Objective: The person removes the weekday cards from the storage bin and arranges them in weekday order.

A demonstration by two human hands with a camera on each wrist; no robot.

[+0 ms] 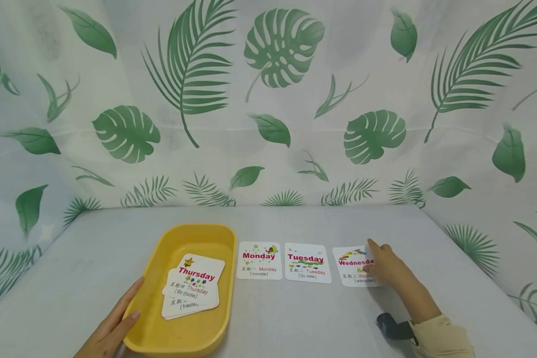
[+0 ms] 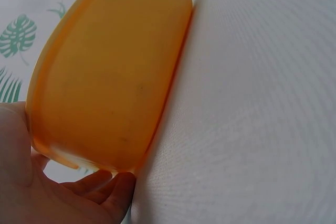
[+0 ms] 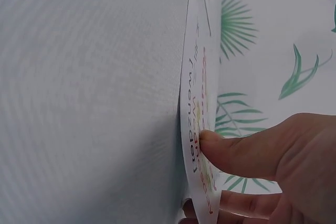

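Observation:
My left hand (image 1: 109, 325) grips the left side of a yellow plastic tray (image 1: 185, 335), its fingers curled against the tray's wall in the left wrist view. Inside the tray lies a loose pile of cards topped by the Thursday card (image 1: 197, 276); a card beneath shows partly. To the tray's right, the Monday card (image 1: 259, 261) and the Tuesday card (image 1: 308, 263) lie side by side. My right hand (image 1: 391, 266) pinches the right edge of the Wednesday card (image 3: 194, 103), thumb on its printed face and fingers behind. That card tilts slightly off the table in the right wrist view.
A pale cloth covers the table (image 1: 295, 323). Behind it hangs a white curtain (image 1: 304, 124) printed with green leaves. A black strap device (image 1: 394, 328) is worn at the right wrist, below a beige sleeve (image 1: 443, 338).

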